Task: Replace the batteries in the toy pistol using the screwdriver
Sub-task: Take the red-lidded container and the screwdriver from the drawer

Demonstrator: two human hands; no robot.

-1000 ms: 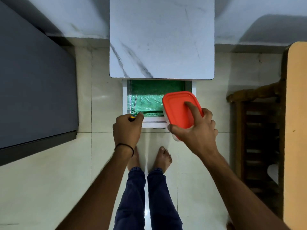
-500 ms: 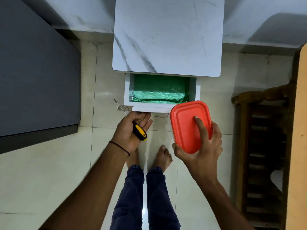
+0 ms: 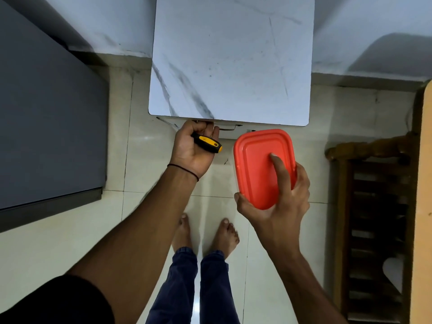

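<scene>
Hands (image 3: 194,146) (image 3: 278,206) below table edge (image 3: 233,121)

My left hand (image 3: 194,148) reaches forward, palm turned up, its fingers (image 3: 205,128) curled loosely round the screwdriver (image 3: 207,143), a dark thread around the wrist. My right hand (image 3: 278,202) is lifted closer in, thumb hooked under the near edge of the red box (image 3: 259,164), forefinger laid flat across its lid. Both forearms are bare.

- Smooth, slightly glossy orange plastic container lid (image 3: 261,164)
- Black-and-yellow plastic-handled screwdriver (image 3: 208,143) with thin metal shaft
- White marble-patterned matt tabletop (image 3: 231,59)
- Glossy cream floor tiles (image 3: 58,249)
</scene>
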